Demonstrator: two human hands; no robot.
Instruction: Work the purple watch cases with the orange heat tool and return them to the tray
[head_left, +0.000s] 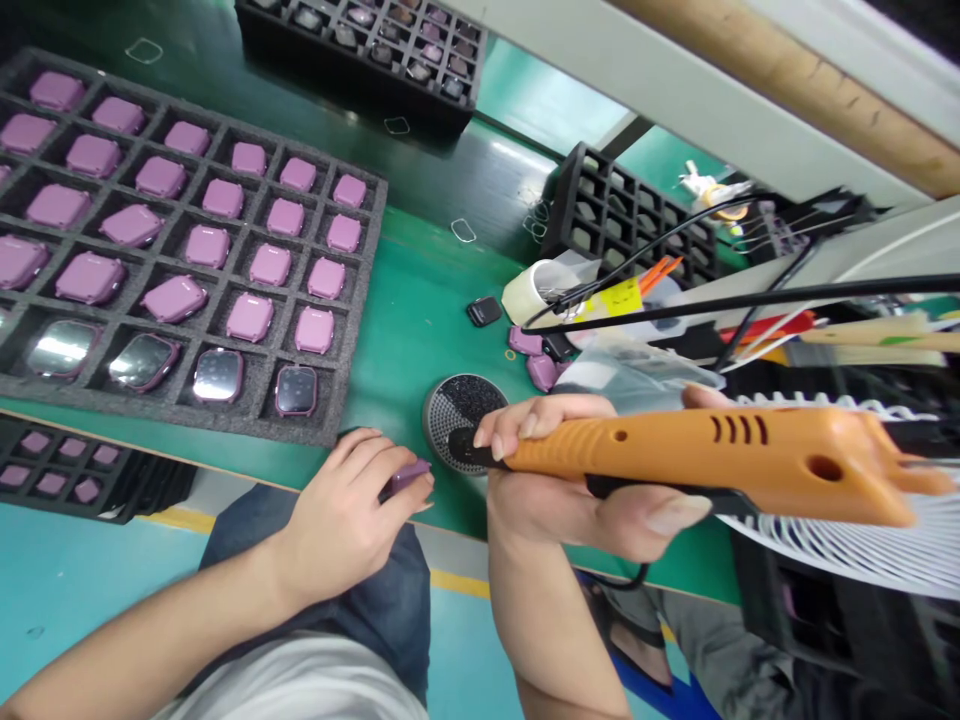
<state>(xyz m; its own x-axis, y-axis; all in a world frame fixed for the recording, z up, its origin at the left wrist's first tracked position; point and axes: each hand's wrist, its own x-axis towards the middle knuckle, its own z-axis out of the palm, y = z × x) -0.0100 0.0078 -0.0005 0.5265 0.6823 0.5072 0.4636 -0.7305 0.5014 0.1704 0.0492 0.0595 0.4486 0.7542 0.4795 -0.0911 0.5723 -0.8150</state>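
Note:
My left hand [349,515] is near the table's front edge, its fingers closed around a small purple watch case [410,474] that is partly hidden by them. My right hand [574,515] grips an orange handheld tool [697,450] with vent slots and a black lower part. The tool's front end points left, over a round grey dish [442,415] with a perforated surface and black grains in it. To the left lies a grey foam tray [337,415] of purple watch cases [251,316]; the ones in its front row show dark glossy faces.
A black compartment tray [360,65] stands at the back, another [600,215] behind a white cup [529,290]. Loose purple cases [541,372] lie by the cup. Black cables [750,300] cross the right side above a white wire fan guard [840,560]. Another person's foot [641,650] shows below.

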